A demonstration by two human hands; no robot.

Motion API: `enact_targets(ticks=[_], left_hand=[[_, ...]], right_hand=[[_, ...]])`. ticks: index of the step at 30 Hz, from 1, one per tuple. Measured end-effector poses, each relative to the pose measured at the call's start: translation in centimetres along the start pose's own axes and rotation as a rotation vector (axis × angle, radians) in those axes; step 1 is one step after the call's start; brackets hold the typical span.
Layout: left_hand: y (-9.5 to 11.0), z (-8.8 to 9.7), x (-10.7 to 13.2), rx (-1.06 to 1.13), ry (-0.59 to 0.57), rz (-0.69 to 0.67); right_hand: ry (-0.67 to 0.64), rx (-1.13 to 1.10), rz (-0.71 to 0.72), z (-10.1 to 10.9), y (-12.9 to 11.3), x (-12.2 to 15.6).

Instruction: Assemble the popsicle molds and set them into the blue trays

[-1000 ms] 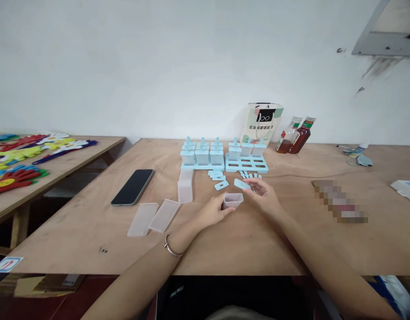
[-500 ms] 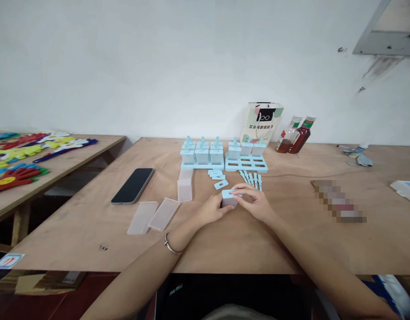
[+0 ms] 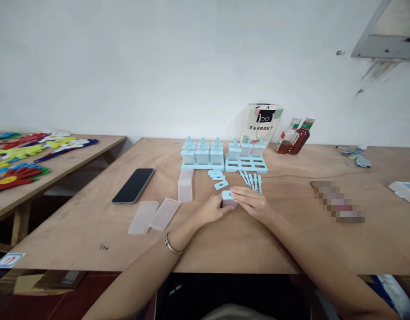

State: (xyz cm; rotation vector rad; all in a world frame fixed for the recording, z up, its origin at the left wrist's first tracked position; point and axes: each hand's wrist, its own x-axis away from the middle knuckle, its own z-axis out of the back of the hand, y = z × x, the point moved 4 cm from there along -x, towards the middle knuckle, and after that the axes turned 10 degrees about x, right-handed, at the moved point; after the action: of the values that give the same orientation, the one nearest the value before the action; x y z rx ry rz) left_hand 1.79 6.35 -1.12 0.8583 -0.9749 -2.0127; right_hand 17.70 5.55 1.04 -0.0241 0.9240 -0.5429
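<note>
Compared with one second ago, the right hand point(image 3: 253, 202) is farther left, and the blue lid point(image 3: 227, 194) now sits on the pale mould point(image 3: 227, 203). At near centre of the table point(image 3: 238, 249), the left hand point(image 3: 210, 210) grasps this mould; the right fingers lie straight over the lid, unclenched. Farther are loose lids point(image 3: 221, 184) and, to their right, sticks point(image 3: 255, 182); farthest, two blue racks point(image 3: 247, 169).

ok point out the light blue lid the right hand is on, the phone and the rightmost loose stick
light blue lid point(image 3: 226, 194): head view, uncovered part of its top
phone point(image 3: 133, 185): head view, dark screen
rightmost loose stick point(image 3: 260, 184): head view, near mid-length
</note>
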Motion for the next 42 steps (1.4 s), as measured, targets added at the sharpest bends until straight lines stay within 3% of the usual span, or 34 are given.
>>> enact_targets(ticks=[6,8,11,12,14,17,20,27,32,34,38,42], left_hand=[[0.2,0.1,0.1,0.02,0.002,-0.01],[0.3,0.2,0.1,0.013,-0.004,0.01],[0.2,0.3,0.2,-0.015,-0.011,0.059],[0.2,0.3,0.3,-0.024,-0.012,0.067],[0.2,0.3,0.2,-0.039,-0.012,0.071],[0.2,0.3,0.2,-0.042,-0.021,0.059],[0.2,0.3,0.2,-0.055,-0.015,0.048],[0.4,0.3,0.2,-0.038,-0.016,0.053],[0.6,0.4,0.2,-0.006,-0.025,0.047],[0.7,0.4,0.2,0.005,-0.021,0.036],[0.5,0.3,0.1,0.019,-0.016,0.021],[0.2,0.2,0.1,0.009,-0.032,0.025]], right_hand=[[-0.08,-0.038,0.014,0.2,-0.7,0.0],[-0.043,-0.035,-0.149,1.0,0.6,-0.1],[0.201,0.09,-0.596,3.3,5.2,0.7],[0.204,0.154,-0.711,3.9,7.0,1.1],[0.08,0.314,-0.879,4.6,10.2,2.0],[-0.018,0.375,-0.957,5.0,12.9,2.7],[-0.094,0.365,-0.989,4.9,13.3,2.9],[-0.145,0.285,-1.01,6.6,11.3,2.1],[0.139,-0.328,-0.813,6.4,5.7,-1.4],[0.202,-0.442,-0.723,5.8,2.7,-2.8],[0.109,-0.437,-0.601,3.5,-1.4,-3.9],[0.025,-0.225,-0.494,1.1,-1.9,-3.0]])
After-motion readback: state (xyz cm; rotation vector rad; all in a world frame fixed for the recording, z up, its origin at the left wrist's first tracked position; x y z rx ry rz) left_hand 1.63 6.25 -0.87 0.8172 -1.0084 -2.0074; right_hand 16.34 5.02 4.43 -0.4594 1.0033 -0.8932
